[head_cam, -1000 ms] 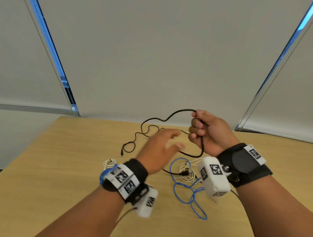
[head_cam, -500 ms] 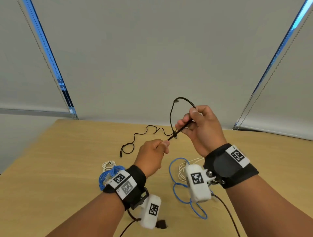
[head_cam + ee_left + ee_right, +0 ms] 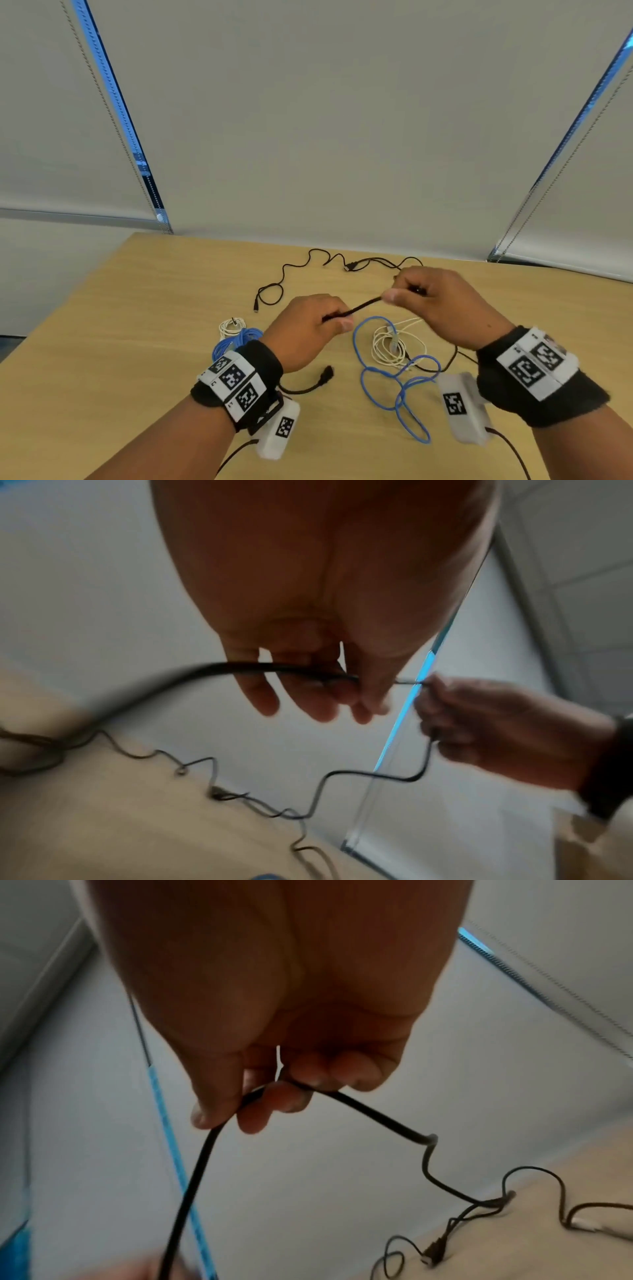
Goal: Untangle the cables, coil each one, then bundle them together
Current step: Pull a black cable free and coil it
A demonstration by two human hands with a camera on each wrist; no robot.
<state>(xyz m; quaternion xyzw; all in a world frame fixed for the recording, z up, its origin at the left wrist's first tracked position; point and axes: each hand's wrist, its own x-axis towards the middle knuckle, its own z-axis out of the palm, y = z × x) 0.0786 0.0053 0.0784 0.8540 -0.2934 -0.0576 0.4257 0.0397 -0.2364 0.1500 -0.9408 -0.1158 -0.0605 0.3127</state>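
A thin black cable [image 3: 363, 306] runs taut between my two hands above the wooden table [image 3: 137, 342]. My left hand [image 3: 308, 329] pinches one stretch of it [image 3: 274, 668]; my right hand [image 3: 421, 298] pinches it a little farther right [image 3: 359, 1104]. The rest of the black cable [image 3: 284, 274] snakes over the far part of the table. A loose blue cable [image 3: 387, 383] and a loose white cable [image 3: 390, 346] lie tangled under my right hand. A coiled blue cable [image 3: 239, 339] and a small white coil [image 3: 231, 325] sit left of my left wrist.
Grey window blinds [image 3: 325, 120] with bead chains hang behind the table's far edge. A black plug end [image 3: 325, 371] lies beside my left wrist. The near left part of the table is bare wood.
Both hands came down toward the table and drew apart. The raised loop of black cable is gone; a short stretch now runs taut between them.
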